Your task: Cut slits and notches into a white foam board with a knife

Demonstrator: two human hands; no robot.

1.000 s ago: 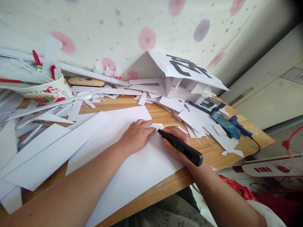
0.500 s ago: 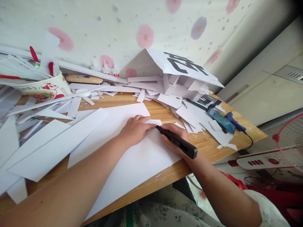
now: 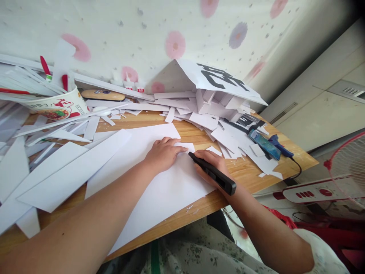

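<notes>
My left hand (image 3: 164,154) lies palm down with its fingers stretched out, pressing on a large white sheet of board (image 3: 154,201). A small white strip (image 3: 186,145) shows beside its fingertips. My right hand (image 3: 211,161) is wrapped round a black utility knife (image 3: 215,175), held slanted with its front end low over the sheet. That tip sits just right of my left index finger. The blade is too small to make out.
White offcuts (image 3: 71,167) pile up on the left around a paper bowl (image 3: 61,108) of tools. Behind the hands stands a white board model (image 3: 213,101) under a printed sheet (image 3: 219,78). A phone (image 3: 264,144) and a blue glue gun (image 3: 281,146) lie at right, near the table edge.
The knife tip has moved slightly away from my left fingertips, and the knife's rear end has dipped a little. My left hand stays almost in place. The view has shifted slightly.
</notes>
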